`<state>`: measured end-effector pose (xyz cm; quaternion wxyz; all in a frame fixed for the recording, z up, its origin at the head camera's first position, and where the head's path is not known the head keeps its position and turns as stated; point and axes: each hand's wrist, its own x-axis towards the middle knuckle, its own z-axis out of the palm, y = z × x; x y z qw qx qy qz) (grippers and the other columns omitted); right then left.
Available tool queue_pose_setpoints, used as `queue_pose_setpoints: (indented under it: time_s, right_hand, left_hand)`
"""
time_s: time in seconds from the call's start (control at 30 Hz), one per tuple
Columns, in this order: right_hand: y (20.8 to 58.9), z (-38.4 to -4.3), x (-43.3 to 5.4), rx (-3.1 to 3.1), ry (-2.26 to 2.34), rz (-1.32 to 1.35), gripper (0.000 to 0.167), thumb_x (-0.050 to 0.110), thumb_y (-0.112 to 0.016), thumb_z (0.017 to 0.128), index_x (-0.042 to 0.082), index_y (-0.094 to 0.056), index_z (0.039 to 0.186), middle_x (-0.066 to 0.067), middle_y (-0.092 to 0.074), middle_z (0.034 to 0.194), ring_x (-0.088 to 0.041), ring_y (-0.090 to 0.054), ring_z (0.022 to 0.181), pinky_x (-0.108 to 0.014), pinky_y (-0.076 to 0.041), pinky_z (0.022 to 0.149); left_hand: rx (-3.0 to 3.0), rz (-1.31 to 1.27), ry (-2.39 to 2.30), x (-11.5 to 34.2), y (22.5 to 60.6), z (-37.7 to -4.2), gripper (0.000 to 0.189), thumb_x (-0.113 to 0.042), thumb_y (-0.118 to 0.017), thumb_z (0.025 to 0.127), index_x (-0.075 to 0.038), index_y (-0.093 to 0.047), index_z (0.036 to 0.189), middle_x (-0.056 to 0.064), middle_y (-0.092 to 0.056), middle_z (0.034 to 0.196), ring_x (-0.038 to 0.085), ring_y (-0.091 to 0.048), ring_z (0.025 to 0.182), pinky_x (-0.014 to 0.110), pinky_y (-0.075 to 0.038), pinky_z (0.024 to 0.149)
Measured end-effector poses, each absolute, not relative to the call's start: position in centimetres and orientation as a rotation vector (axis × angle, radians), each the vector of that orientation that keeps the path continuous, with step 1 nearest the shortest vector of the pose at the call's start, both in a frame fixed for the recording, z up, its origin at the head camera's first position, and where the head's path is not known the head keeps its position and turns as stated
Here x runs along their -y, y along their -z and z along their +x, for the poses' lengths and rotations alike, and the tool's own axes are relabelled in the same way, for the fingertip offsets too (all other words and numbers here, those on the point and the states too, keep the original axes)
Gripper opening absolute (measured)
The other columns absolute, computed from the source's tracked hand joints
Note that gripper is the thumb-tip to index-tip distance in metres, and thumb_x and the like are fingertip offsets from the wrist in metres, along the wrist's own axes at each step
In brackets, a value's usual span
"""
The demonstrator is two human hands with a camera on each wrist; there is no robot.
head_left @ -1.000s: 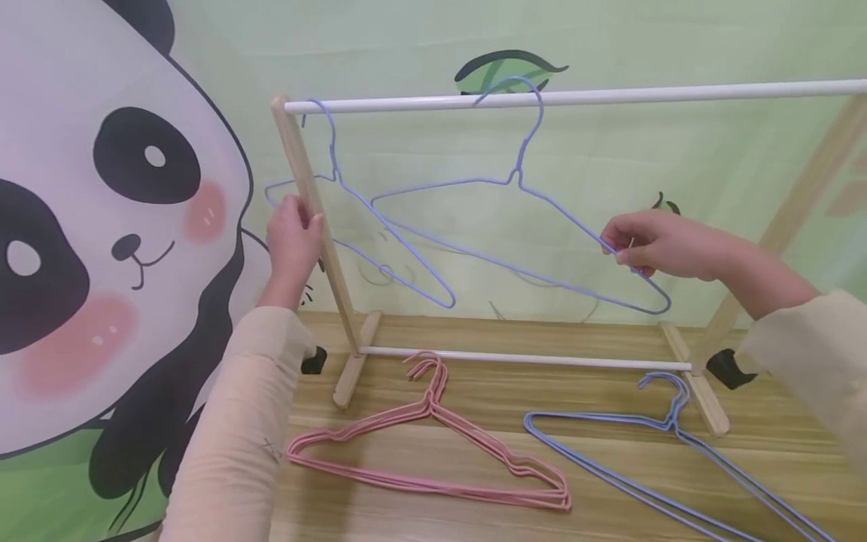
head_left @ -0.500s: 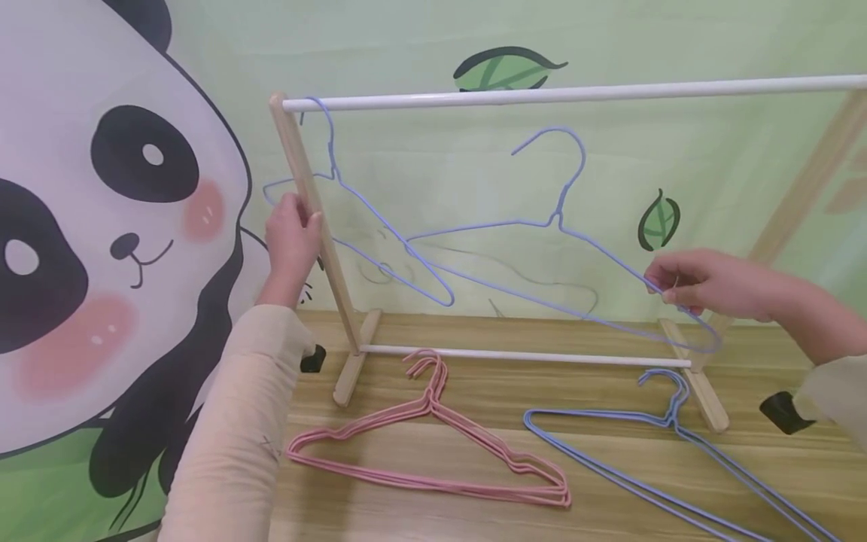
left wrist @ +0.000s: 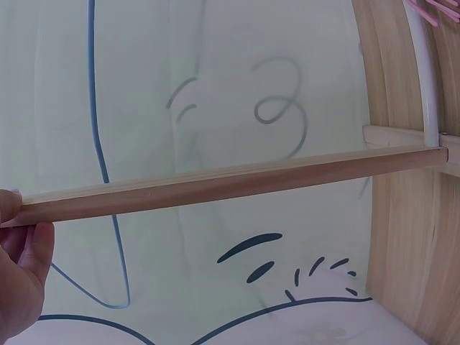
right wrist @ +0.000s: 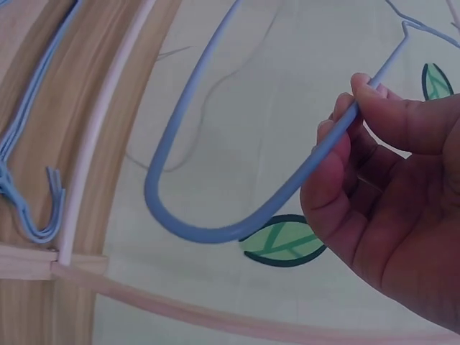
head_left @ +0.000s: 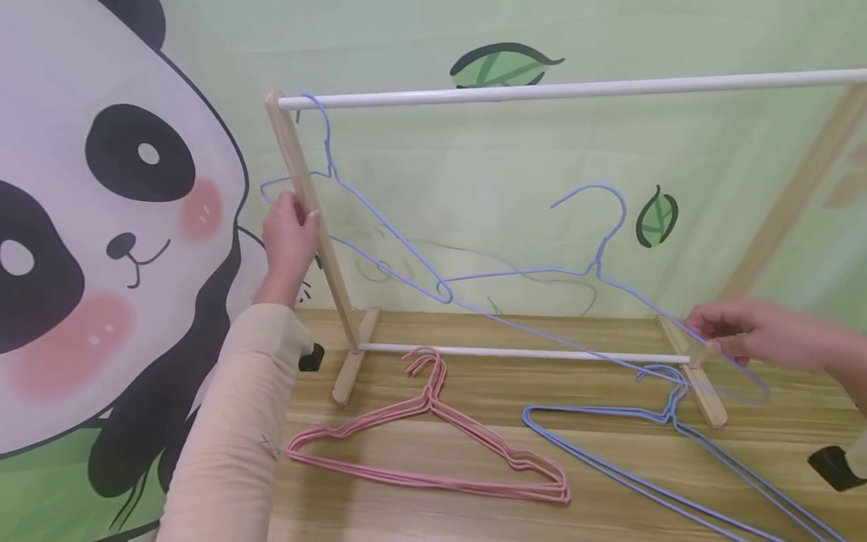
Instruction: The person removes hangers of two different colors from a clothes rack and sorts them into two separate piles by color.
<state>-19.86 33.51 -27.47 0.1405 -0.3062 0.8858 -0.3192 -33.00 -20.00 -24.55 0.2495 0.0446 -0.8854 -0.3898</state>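
Note:
My right hand (head_left: 759,335) pinches a blue wire hanger (head_left: 518,272) by its right shoulder, between thumb and fingers. The hanger is off the rail, its hook below the white top bar (head_left: 576,91). In the right wrist view the rounded end of the hanger (right wrist: 205,233) juts out past the fingertips. My left hand (head_left: 290,237) grips the left wooden post (head_left: 325,256) of the rack, as the left wrist view shows at the post's edge (left wrist: 215,192). Another blue hanger (head_left: 379,218) hangs from the bar near that post.
Several pink hangers (head_left: 433,406) lie stacked on the wooden table (head_left: 474,519) in front of the rack. Beside them to the right lie blue hangers (head_left: 609,415). A lower white bar (head_left: 528,354) joins the rack's feet. A panda-printed cloth (head_left: 203,135) stands behind.
The right hand has lifted the blue hanger off the top bar and carried it down and to the right. The left hand stays on the post.

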Motion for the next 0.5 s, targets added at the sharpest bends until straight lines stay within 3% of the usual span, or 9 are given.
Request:
queue_pose_setpoints:
  time_s: [0.23, 0.5]
  right_hand:
    - [29.3, -19.0, -35.2, -2.420, 1.016, -0.872, 0.016, -0.009, -0.041, 0.086, 0.005, -0.046, 0.092, 0.005, -0.041, 0.069, -0.012, -0.043, 0.052, -0.024, -0.039, 0.041]
    - [31.8, -17.6, -36.9, -2.273, 1.118, -0.909, 0.026, -0.012, -0.040, 0.085, 0.013, -0.047, 0.091, -0.007, -0.035, 0.062, -0.014, -0.041, 0.049, -0.023, -0.036, 0.037]
  left_hand:
    - [2.420, 0.129, 1.065, 20.0, 24.6, -33.0, 0.029, -0.016, -0.043, 0.090, -0.002, -0.043, 0.116, 0.016, -0.052, 0.111, 0.026, -0.053, 0.102, 0.035, -0.052, 0.084]
    - [2.425, 0.131, 1.062, 20.1, 24.5, -33.0, 0.029, -0.016, -0.043, 0.091, -0.002, -0.043, 0.116, 0.016, -0.052, 0.111, 0.027, -0.053, 0.101, 0.035, -0.052, 0.084]
